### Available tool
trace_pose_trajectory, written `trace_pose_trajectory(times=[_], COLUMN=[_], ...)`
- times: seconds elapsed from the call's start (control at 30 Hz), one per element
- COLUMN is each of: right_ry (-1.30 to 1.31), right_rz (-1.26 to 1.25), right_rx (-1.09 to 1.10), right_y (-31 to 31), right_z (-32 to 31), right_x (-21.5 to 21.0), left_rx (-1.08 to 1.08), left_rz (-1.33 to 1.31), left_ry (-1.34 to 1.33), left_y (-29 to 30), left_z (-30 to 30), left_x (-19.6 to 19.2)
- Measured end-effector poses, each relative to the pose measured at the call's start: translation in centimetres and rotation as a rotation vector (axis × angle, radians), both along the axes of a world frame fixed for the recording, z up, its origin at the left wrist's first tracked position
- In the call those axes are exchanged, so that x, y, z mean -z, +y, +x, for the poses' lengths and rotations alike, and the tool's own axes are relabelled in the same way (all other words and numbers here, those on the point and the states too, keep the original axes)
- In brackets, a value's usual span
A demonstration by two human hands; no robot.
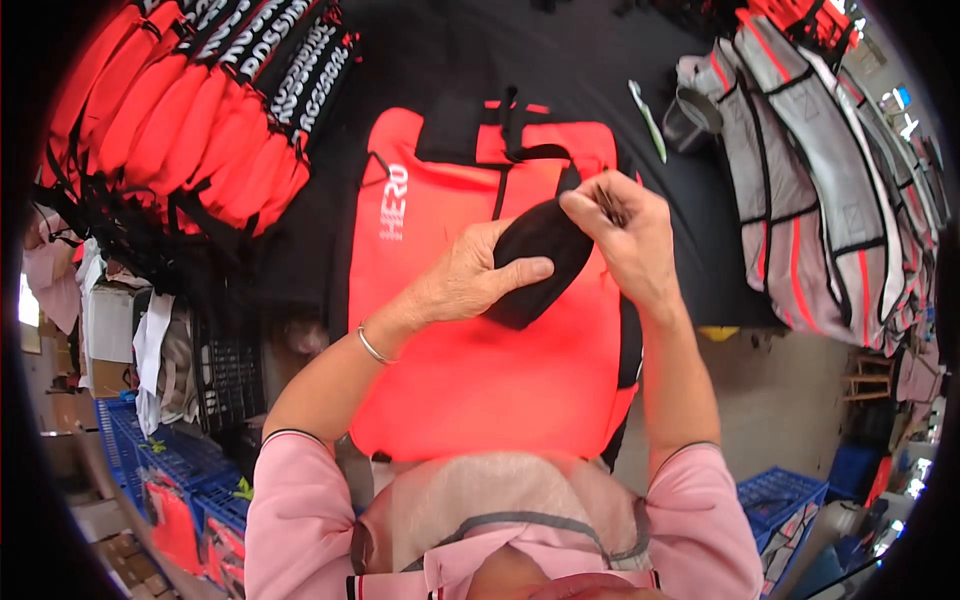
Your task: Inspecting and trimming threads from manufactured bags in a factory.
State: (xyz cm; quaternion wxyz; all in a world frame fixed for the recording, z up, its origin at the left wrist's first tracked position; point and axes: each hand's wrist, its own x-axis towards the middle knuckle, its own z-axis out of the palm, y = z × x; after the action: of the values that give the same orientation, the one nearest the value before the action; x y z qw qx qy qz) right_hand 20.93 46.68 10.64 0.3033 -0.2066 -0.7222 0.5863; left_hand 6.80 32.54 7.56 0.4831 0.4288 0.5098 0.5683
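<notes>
My left hand grips a black padded fabric piece, thumb pressed on top and fingers hidden beneath. At its upper right edge, my right hand pinches the same piece between thumb and finger. Something small and dark shows inside the curled right fingers; I cannot make out what it is. Under both hands lies a bright red fabric bag panel, with white lettering at its left and black trim and straps near its top. Whether the black piece is joined to the panel is hidden by my hands.
Red bag pieces with black straps are stacked at the far left of the black-covered table. Grey pieces with red trim pile up at the right. Near them are a grey cup and a light-green-and-white slim tool. Blue crates stand below.
</notes>
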Motion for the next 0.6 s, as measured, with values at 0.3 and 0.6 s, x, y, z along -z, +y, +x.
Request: trace_pose_trajectory(times=[0.3,0.6], right_ry=[-0.134,-0.142], right_rz=[-0.836,-0.149], right_rx=[-0.255,0.041], right_y=[-2.0,-4.1], right_z=[0.3,5.7], right_x=[6.8,4.0], left_rx=[-0.187,-0.285], left_rz=[0.362,0.24], left_ry=[0.619,0.48], left_y=[-1.9,-4.5], left_z=[2.3,3.9], left_x=[1.7,5.0])
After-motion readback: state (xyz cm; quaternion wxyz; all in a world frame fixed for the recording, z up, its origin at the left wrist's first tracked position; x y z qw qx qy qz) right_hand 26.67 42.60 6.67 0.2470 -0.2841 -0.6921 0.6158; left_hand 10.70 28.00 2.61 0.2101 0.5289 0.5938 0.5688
